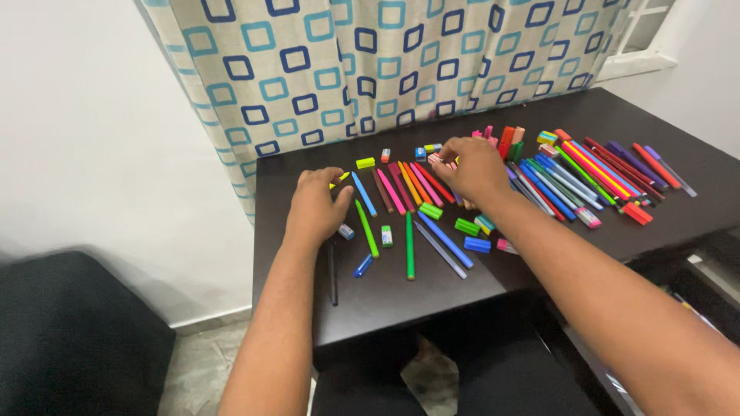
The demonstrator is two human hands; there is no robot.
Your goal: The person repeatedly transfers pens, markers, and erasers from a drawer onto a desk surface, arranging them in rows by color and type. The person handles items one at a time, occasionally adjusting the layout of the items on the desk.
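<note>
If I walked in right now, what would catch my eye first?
Probably the bright spread of coloured pens and small erasers lying across the dark table. Two bare hands work among them: the left hand near a yellow pen, the right hand mid-table. Behind hangs a curtain with blue squares.

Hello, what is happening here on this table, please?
A person leans over a dark table strewn with coloured pens, markers and erasers. The left hand rests among the loose pens, touching a yellow pen. The right hand reaches into the middle group near the pink and red pens. A tidier row of pens lies farther right.
</note>
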